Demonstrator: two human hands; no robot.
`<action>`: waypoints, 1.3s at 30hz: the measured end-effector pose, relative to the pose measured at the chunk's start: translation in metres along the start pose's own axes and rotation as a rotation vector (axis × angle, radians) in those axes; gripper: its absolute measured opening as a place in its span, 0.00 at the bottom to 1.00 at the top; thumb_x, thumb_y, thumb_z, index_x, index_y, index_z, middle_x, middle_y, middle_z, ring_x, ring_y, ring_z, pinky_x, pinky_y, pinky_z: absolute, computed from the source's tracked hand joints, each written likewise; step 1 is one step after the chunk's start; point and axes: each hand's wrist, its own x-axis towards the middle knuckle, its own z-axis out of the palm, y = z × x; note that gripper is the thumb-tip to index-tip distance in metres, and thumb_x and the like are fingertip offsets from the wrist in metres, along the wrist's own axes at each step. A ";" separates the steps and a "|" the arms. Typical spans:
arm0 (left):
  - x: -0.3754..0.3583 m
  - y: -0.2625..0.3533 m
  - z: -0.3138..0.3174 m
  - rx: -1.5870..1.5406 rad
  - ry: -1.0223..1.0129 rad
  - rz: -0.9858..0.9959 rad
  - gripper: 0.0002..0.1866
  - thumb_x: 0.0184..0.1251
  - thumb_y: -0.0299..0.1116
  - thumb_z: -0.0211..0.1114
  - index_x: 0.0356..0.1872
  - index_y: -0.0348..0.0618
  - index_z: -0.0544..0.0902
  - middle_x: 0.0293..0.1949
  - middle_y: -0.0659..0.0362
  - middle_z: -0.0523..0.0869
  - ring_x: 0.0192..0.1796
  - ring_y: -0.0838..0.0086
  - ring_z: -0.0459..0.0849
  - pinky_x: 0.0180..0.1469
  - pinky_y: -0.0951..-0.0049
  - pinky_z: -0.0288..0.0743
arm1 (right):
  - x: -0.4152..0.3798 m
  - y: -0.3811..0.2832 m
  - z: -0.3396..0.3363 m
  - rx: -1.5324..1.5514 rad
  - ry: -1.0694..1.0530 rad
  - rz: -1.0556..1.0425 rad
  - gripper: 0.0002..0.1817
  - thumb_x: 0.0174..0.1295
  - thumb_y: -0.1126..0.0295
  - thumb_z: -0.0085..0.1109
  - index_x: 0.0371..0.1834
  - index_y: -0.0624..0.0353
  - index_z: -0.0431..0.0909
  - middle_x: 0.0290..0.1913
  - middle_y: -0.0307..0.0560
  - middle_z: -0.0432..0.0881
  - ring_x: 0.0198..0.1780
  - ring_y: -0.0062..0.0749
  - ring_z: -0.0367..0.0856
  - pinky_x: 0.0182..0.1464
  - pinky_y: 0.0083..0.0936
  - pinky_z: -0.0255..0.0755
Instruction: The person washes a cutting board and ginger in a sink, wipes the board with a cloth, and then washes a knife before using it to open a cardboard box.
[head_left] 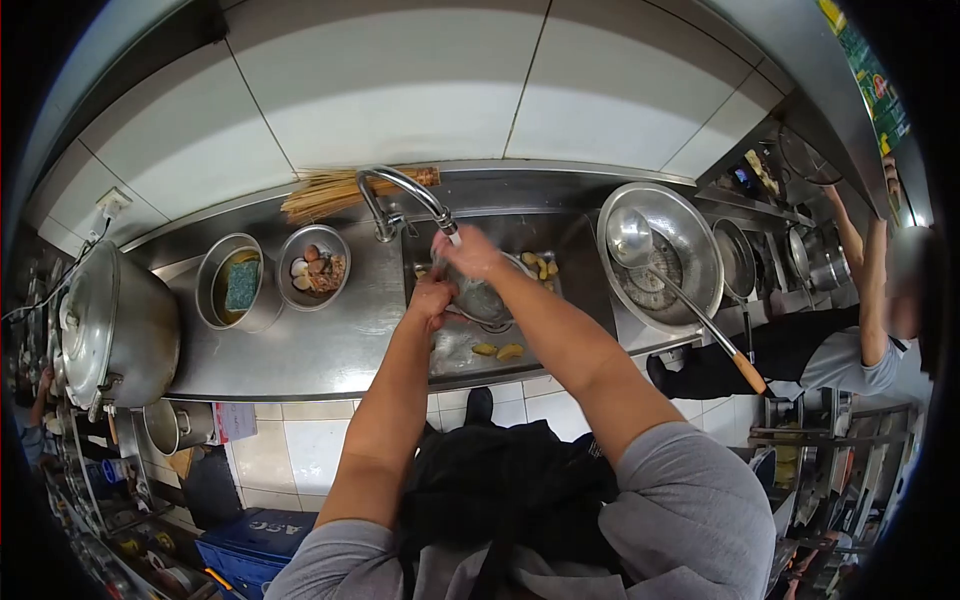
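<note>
**A:** What sits at the centre of this kitchen scene?

**B:** A metal bowl (pixel 482 298), held inside the sink (pixel 575 240) just below the spout of the tap (pixel 405 190). The person's left hand (pixel 431 298) closes its grip on the bowl's rim at nine o'clock, fingers curled over the edge. The right hand (pixel 466 252) rests over the bowl at twelve o'clock, right under the spout; whether its grip holds anything cannot be told from here.

**A:** And inside the sink itself?

**B:** Yellowish food pieces (pixel 497 350) lie on the sink floor at six o'clock of the bowl, and more lie at two o'clock.

**A:** What surrounds it on the desk?

**B:** At nine o'clock of the sink, on the steel desk (pixel 330 340), stands a small bowl of scraps (pixel 314 266), and just beside it a pot with a green sponge (pixel 240 283). Farther out at nine o'clock a big lidded pot (pixel 118 328) lies tilted. A bundle of sticks (pixel 330 193) rests on the ledge behind the tap, at eleven o'clock.

**A:** And to the other side?

**B:** At three o'clock a wide metal basin (pixel 690 235) leans against the wall with a long ladle (pixel 632 238) lying across it, wooden handle pointing to five o'clock. Beyond it, a co-worker (pixel 850 350) in a grey shirt reaches an arm up toward hanging pans.
</note>
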 end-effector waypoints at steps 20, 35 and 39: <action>0.027 0.036 -0.004 0.281 0.279 0.445 0.07 0.66 0.29 0.59 0.31 0.36 0.80 0.28 0.52 0.82 0.32 0.67 0.79 0.37 0.63 0.72 | -0.048 -0.021 0.022 0.376 0.038 0.113 0.18 0.68 0.63 0.55 0.55 0.65 0.72 0.49 0.49 0.82 0.50 0.38 0.78 0.56 0.32 0.70; -0.007 -0.006 0.035 -0.395 0.130 0.170 0.38 0.69 0.59 0.61 0.71 0.47 0.63 0.64 0.49 0.74 0.61 0.55 0.77 0.55 0.42 0.76 | -0.054 -0.052 -0.004 -0.144 0.096 0.344 0.16 0.64 0.77 0.52 0.55 0.63 0.71 0.45 0.63 0.82 0.48 0.55 0.83 0.50 0.46 0.75; 0.034 -0.029 -0.009 -0.369 0.057 0.049 0.38 0.68 0.38 0.64 0.74 0.46 0.55 0.61 0.42 0.75 0.63 0.49 0.76 0.52 0.40 0.79 | -0.108 -0.052 0.005 -0.379 -0.271 0.013 0.24 0.59 0.77 0.53 0.61 0.54 0.74 0.54 0.61 0.80 0.58 0.54 0.78 0.57 0.48 0.72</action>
